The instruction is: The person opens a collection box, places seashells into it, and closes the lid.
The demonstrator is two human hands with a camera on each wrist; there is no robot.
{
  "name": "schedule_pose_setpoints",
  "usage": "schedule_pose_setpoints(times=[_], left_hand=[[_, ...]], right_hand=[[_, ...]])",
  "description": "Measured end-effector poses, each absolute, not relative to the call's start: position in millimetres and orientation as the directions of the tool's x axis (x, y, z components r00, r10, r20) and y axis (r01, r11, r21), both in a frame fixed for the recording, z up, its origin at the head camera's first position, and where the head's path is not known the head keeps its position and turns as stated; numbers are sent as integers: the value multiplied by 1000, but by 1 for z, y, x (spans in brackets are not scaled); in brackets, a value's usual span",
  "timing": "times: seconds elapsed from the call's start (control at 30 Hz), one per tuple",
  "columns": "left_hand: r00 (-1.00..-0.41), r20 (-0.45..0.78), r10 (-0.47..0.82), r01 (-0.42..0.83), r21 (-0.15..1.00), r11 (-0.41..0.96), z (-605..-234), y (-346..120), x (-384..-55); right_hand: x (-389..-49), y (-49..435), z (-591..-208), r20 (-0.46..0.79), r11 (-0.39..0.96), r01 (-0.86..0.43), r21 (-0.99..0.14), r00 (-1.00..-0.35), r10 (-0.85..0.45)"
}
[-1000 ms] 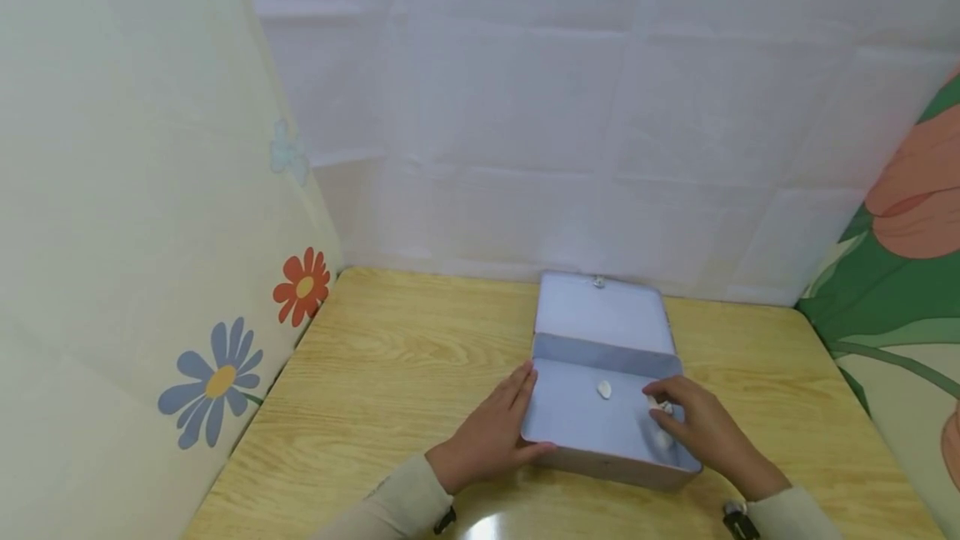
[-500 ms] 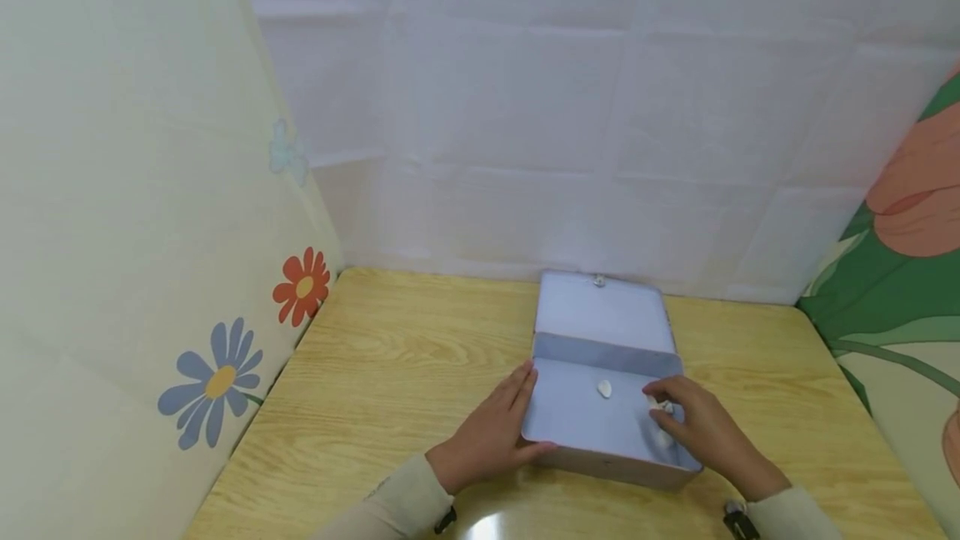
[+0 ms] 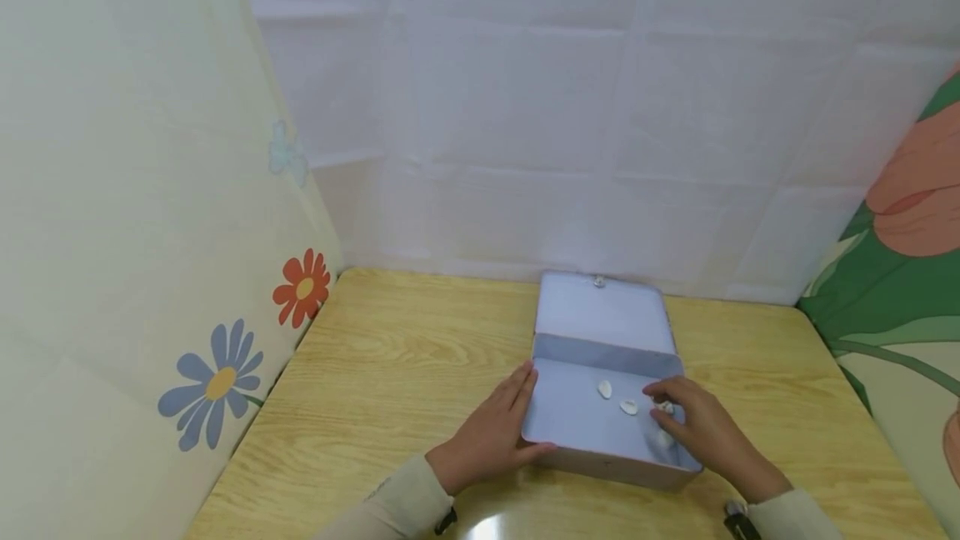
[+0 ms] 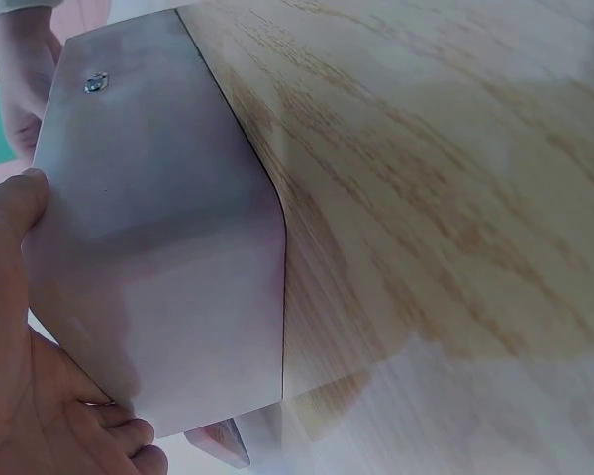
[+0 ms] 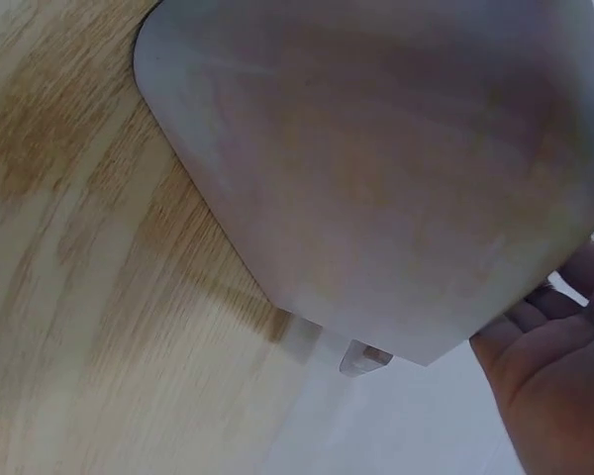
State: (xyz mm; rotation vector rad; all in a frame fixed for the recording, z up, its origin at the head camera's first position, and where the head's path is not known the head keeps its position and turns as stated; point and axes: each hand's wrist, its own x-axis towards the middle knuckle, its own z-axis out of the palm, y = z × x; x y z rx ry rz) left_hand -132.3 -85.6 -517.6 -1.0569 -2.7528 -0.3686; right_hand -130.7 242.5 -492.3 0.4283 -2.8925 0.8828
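Observation:
A hinged metal box (image 3: 577,423) with a pale blue inside stands on the table, its lid (image 3: 604,311) laid back. My left hand (image 3: 487,433) holds its front left corner; in the left wrist view the thumb (image 4: 25,193) touches the rim. Over the right side of the box, my right hand (image 3: 697,423) pinches something small and white (image 3: 664,407) between thumb and fingers; its kind is too small to tell. One white oval piece (image 3: 604,389) lies on the box floor, with a second white oval piece (image 3: 629,407) nearer the right hand. The right wrist view mostly shows the box's outer wall (image 5: 376,168).
The wood-grain table (image 3: 390,357) extends to both sides of the box. A white cloth (image 3: 510,132) hangs behind it. Flower-printed cloths stand at the left (image 3: 112,215) and right (image 3: 900,315). The box lid reaches close to the back cloth.
A second white oval piece now lies on the box floor, left of the right hand's fingertips. Both hands and the box have stayed in place.

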Motion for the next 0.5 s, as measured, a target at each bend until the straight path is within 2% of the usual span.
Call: schedule_pose_setpoints(times=[0.27, 0.5], left_hand=[[-729, 258, 634, 680, 179, 711, -515, -86, -131], [-739, 231, 633, 672, 194, 715, -517, -86, -132]], right_hand=[[-123, 268, -488, 331, 812, -354, -464, -920, -212], [-112, 302, -482, 324, 843, -290, -454, -935, -147]])
